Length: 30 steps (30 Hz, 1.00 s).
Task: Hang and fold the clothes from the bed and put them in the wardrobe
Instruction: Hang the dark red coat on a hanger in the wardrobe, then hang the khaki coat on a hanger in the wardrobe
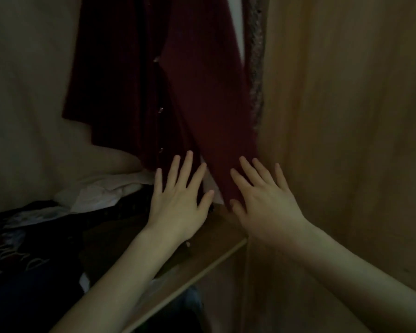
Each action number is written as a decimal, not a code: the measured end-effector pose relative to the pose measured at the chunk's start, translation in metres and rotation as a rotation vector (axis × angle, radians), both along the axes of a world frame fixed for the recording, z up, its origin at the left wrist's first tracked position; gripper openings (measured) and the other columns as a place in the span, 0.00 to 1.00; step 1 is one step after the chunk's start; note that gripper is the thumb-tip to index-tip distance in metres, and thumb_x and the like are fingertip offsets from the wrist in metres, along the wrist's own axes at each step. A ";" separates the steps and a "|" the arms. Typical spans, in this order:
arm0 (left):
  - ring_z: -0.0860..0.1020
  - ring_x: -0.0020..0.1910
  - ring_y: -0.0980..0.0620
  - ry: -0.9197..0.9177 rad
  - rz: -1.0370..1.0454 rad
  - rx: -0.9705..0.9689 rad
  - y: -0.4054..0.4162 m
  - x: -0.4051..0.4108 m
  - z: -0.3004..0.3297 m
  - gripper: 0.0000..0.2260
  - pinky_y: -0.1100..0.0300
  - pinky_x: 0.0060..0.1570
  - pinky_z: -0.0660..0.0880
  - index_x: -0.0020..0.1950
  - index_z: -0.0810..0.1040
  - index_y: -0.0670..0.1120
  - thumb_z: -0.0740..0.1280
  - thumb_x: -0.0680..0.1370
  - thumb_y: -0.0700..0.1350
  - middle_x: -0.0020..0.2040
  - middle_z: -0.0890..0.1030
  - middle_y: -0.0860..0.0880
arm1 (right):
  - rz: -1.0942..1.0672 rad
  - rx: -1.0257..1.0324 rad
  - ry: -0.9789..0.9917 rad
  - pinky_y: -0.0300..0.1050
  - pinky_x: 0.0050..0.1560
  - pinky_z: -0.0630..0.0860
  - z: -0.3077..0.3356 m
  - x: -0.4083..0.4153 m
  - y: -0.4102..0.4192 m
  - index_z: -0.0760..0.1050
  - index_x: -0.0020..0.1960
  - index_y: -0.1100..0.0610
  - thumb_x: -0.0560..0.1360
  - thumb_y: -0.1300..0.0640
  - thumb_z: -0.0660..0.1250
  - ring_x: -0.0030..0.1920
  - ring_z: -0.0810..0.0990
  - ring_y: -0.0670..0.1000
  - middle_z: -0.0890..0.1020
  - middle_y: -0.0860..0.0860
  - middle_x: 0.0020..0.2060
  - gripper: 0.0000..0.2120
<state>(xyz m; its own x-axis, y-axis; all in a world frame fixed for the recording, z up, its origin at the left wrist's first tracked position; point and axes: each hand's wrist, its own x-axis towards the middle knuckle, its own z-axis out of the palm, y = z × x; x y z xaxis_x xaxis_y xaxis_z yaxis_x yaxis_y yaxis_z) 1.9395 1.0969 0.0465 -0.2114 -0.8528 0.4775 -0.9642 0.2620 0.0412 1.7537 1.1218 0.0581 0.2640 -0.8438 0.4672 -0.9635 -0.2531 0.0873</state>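
Observation:
Inside the dim wardrobe a dark red garment (197,92) hangs down to the shelf, with small buttons showing along its front. My left hand (178,195) is spread flat, fingers straight, at the garment's lower left edge. My right hand (262,200) is also spread flat, its fingertips against the garment's lower right hem near the wooden side wall. Neither hand grips anything.
A wooden shelf (202,255) runs below my hands. On it lie crumpled white cloth (101,193) and a dark garment with printed letters (22,248). The wardrobe's side panel (346,116) stands close on the right. A patterned fabric strip (256,68) hangs beside the red garment.

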 end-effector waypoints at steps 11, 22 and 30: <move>0.39 0.79 0.53 0.003 -0.485 -0.099 0.119 -0.235 -0.033 0.31 0.44 0.76 0.43 0.80 0.50 0.56 0.43 0.80 0.67 0.81 0.40 0.53 | -0.445 -0.053 -0.274 0.58 0.76 0.43 -0.059 -0.193 0.179 0.48 0.79 0.49 0.79 0.40 0.48 0.78 0.42 0.54 0.47 0.50 0.79 0.31; 0.40 0.79 0.53 0.031 -1.013 0.021 0.278 -0.461 -0.083 0.30 0.44 0.75 0.41 0.80 0.52 0.55 0.43 0.79 0.65 0.81 0.41 0.53 | -0.967 -0.004 -0.311 0.63 0.75 0.47 -0.115 -0.362 0.394 0.48 0.79 0.49 0.79 0.37 0.43 0.78 0.45 0.55 0.47 0.50 0.79 0.32; 0.49 0.80 0.48 -0.076 -1.280 0.038 0.394 -0.577 -0.125 0.31 0.40 0.74 0.49 0.79 0.60 0.52 0.44 0.79 0.64 0.81 0.50 0.49 | -1.268 0.047 -0.350 0.63 0.74 0.53 -0.132 -0.436 0.546 0.53 0.79 0.52 0.75 0.37 0.44 0.78 0.50 0.59 0.50 0.53 0.79 0.36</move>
<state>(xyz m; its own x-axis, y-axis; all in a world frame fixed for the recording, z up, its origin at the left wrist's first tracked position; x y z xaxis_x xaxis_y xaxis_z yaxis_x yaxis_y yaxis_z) 1.3621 1.4909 -0.0785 -0.9122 -0.0354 0.4083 -0.0275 0.9993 0.0253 1.3173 1.6682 -0.0736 -0.8462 -0.4320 0.3119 -0.5025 0.8416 -0.1979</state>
